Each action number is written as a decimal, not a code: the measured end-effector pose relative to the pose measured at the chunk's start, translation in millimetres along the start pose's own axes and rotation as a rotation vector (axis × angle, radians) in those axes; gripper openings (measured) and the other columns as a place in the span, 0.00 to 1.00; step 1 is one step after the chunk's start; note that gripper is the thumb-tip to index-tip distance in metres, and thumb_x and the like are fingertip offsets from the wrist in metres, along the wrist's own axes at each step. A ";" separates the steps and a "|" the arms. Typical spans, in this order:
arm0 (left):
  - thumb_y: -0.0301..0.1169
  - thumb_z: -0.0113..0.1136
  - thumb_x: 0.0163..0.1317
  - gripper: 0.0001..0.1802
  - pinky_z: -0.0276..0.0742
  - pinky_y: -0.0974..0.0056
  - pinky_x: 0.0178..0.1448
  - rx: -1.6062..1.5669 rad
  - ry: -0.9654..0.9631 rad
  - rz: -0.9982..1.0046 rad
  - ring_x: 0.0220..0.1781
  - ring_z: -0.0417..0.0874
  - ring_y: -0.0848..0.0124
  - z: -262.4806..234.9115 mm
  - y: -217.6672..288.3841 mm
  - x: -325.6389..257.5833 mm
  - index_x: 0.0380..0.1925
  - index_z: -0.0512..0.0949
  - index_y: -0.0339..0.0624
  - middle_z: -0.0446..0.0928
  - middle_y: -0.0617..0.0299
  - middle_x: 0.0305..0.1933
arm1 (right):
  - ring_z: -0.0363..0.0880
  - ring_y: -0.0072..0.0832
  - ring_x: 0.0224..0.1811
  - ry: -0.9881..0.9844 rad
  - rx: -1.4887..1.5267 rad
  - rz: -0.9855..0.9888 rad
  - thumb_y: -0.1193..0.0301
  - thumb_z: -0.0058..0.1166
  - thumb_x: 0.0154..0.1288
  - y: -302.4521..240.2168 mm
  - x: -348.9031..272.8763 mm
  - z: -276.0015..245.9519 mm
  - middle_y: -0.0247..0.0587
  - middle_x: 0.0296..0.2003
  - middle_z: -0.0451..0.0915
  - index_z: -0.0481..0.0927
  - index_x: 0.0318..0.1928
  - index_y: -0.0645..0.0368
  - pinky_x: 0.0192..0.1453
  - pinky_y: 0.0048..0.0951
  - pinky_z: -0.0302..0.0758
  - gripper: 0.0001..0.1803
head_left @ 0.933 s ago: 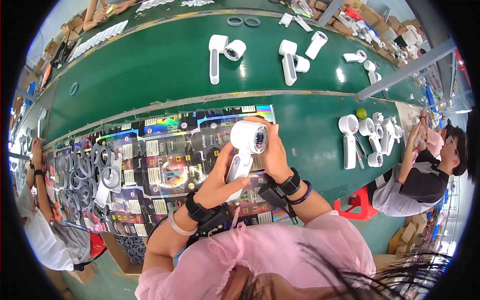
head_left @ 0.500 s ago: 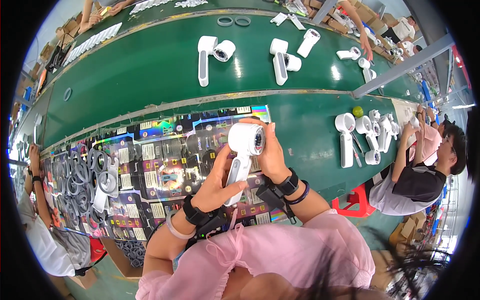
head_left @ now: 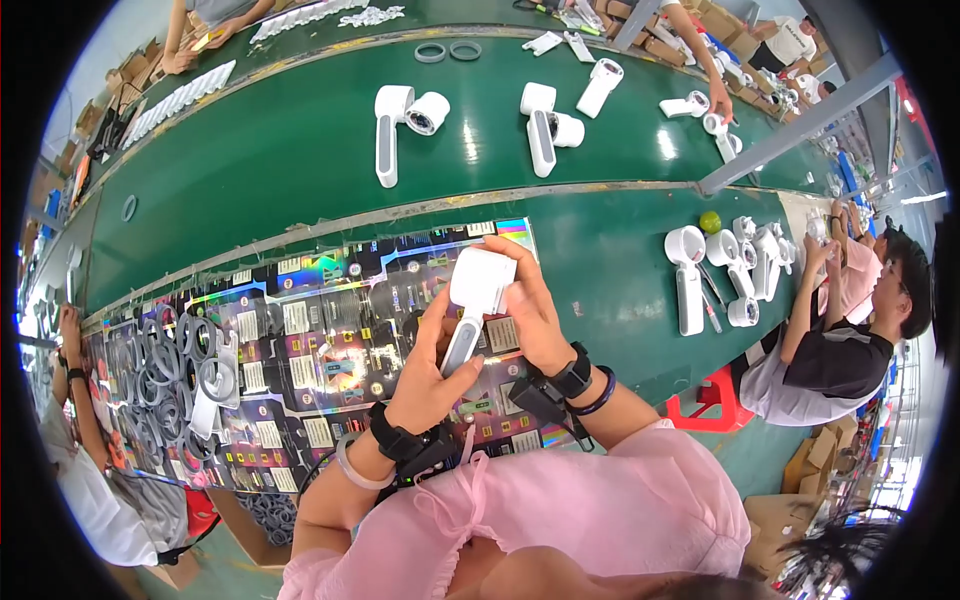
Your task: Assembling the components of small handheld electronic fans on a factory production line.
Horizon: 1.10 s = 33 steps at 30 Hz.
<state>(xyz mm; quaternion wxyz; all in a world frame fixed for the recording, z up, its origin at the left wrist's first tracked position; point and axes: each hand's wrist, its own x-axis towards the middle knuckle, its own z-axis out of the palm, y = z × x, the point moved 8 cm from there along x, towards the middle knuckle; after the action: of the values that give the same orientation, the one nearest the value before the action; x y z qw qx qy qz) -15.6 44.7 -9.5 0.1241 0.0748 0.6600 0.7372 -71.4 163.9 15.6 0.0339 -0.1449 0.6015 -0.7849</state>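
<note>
I hold a white handheld fan (head_left: 481, 279) with a grey strip on its handle, tilted over the printed sheet (head_left: 345, 350). My left hand (head_left: 430, 385) is closed round the handle, its thumb along the lower end. Round the right side of the fan's head curls my right hand (head_left: 538, 322), fingers at the top and thumb near the rim. The inside of the head is turned out of sight. On the sheet's left part lies a heap of grey rings (head_left: 160, 380), with a white fan part (head_left: 207, 412) at its right side.
White fans (head_left: 690, 275) and a green ball (head_left: 709, 221) are on the table at right. Across a ledge, a green belt (head_left: 290, 150) carries more fans (head_left: 393, 130) and two grey rings (head_left: 430, 52). A person's hand (head_left: 720, 105) touches one fan. Co-workers sit left and right.
The fan's head has turned, so its dark inside no longer shows. My right thumb has come round to its front. Things on the belt have shifted a little left.
</note>
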 end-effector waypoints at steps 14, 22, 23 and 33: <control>0.18 0.58 0.55 0.46 0.70 0.65 0.57 -0.015 -0.029 -0.016 0.51 0.74 0.70 4.5 2.3 0.1 0.73 0.48 0.45 0.70 0.59 0.49 | 0.79 0.28 0.48 0.150 0.065 0.144 0.51 0.26 0.78 13.8 0.2 -27.3 0.48 0.46 0.79 0.71 0.54 0.67 0.54 0.29 0.75 0.30; 0.18 0.58 0.55 0.46 0.70 0.66 0.56 -0.014 -0.021 -0.038 0.49 0.74 0.71 2.6 -3.9 0.8 0.73 0.49 0.44 0.70 0.60 0.48 | 0.80 0.24 0.44 0.176 -0.099 0.165 0.52 0.27 0.78 19.2 0.6 -28.7 0.44 0.43 0.81 0.73 0.53 0.65 0.50 0.25 0.76 0.29; 0.18 0.57 0.55 0.46 0.70 0.65 0.57 -0.018 -0.026 -0.042 0.50 0.74 0.71 1.6 -5.7 1.2 0.73 0.49 0.44 0.70 0.60 0.48 | 0.80 0.24 0.44 0.167 -0.146 0.172 0.52 0.27 0.78 18.1 0.9 -29.8 0.44 0.43 0.81 0.73 0.53 0.65 0.50 0.24 0.75 0.29; 0.20 0.58 0.54 0.46 0.70 0.65 0.57 0.003 -0.028 -0.044 0.50 0.74 0.71 2.6 0.2 1.6 0.73 0.49 0.43 0.70 0.58 0.48 | 0.80 0.27 0.47 0.161 0.007 0.169 0.53 0.28 0.77 21.9 1.2 -26.8 0.46 0.46 0.80 0.72 0.54 0.65 0.54 0.28 0.76 0.28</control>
<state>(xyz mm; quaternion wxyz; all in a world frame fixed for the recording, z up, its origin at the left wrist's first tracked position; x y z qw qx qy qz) -16.4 47.7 -9.1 0.1492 0.0710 0.6608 0.7321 -82.4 182.6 -11.3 0.0518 -0.0301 0.6095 -0.7905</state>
